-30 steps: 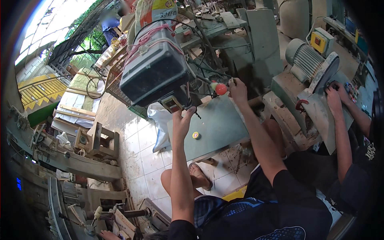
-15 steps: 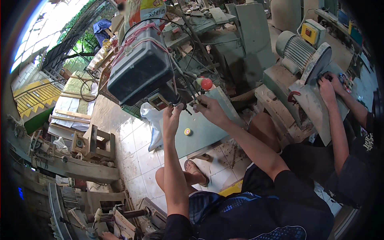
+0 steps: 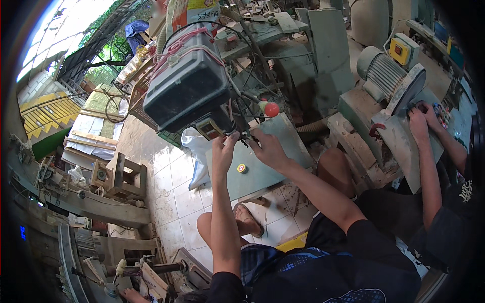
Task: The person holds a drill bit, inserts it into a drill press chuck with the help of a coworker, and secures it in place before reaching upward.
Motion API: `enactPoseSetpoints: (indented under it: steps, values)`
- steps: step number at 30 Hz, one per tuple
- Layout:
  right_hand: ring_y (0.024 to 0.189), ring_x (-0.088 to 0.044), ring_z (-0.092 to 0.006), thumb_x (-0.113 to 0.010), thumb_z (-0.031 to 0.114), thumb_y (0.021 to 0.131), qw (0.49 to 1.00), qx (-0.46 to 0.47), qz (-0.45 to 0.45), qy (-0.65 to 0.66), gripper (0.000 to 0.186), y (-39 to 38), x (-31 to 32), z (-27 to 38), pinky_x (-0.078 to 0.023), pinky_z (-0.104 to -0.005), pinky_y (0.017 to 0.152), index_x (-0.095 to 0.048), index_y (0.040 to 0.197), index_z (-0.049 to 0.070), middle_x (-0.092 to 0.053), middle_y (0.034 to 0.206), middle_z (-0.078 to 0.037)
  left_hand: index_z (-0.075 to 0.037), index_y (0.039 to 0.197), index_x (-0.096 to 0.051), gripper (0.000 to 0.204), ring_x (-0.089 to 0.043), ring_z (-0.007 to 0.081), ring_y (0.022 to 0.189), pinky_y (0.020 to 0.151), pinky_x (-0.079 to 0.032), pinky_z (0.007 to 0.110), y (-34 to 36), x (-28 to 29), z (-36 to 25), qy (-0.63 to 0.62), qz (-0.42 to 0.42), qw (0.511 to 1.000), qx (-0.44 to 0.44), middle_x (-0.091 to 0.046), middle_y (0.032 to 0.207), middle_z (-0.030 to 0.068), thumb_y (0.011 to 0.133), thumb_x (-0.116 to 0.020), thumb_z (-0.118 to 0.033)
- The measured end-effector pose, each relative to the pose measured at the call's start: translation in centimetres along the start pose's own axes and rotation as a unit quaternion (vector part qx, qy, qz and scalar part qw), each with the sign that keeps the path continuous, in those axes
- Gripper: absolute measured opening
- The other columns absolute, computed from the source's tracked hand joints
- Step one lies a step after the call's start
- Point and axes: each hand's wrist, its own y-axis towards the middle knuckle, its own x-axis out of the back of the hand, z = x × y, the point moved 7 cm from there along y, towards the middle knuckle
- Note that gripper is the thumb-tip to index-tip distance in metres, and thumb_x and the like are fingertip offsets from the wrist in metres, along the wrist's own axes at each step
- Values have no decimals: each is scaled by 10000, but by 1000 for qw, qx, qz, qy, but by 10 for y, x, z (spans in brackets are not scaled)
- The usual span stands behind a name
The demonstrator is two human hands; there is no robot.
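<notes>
Bare forearms, black short-sleeved shirt with blue-white print, blue patterned shorts, sandal on foot.

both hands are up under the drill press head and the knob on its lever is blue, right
Not quite: the knob is red, not blue, as the head view shows. The rest holds: the left hand and right hand are both raised just under the drill press head.

Yellow-orange printed sack (image 3: 194, 11) behind drill press (image 3: 189, 86)
</notes>
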Motion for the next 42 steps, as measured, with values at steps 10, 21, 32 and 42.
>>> enactPoseSetpoints:
  steps: [10, 21, 32, 42]
  values:
    - [647, -617, -399, -606, 152, 910, 999, 20, 4, -48, 149, -3, -10, 3, -462, -459, 528, -539, 966, 32, -596, 659, -199, 34, 975, -693, 245, -637, 137, 809, 724, -478, 288, 0, 3, 5, -8, -14, 1000, -17, -719, 889, 94, 884, -644, -188]
    - [465, -517, -149, -458, 176, 997, 985, -119, -60, 110, 178, 1, -27, -11, -404, -335, 451, -502, 950, 10, -514, 557, -59, -12, 954, -669, 201, -593, 217, 838, 740, -466, 352, 1, 1, 0, 25, -55, 994, -86, -622, 927, 108, 790, -706, -123]
    - [460, -435, -117, -439, 295, 1008, 680, -478, 66, 552, 236, 4, -43, -38, -434, -286, 508, -530, 889, 112, -442, 591, 40, -48, 992, -683, 276, -570, 310, 880, 811, -422, 407, -9, 4, -18, 163, -137, 968, -131, -656, 914, 143, 793, -728, -233]
    - [700, -616, -154, -444, 228, 1007, 769, -341, 62, 537, 217, -5, -32, -30, -517, -327, 693, -575, 978, 57, -597, 747, -26, -12, 1010, -692, 259, -645, 199, 870, 794, -485, 349, 1, 7, -7, 86, -54, 986, -130, -704, 920, 124, 859, -681, -222]
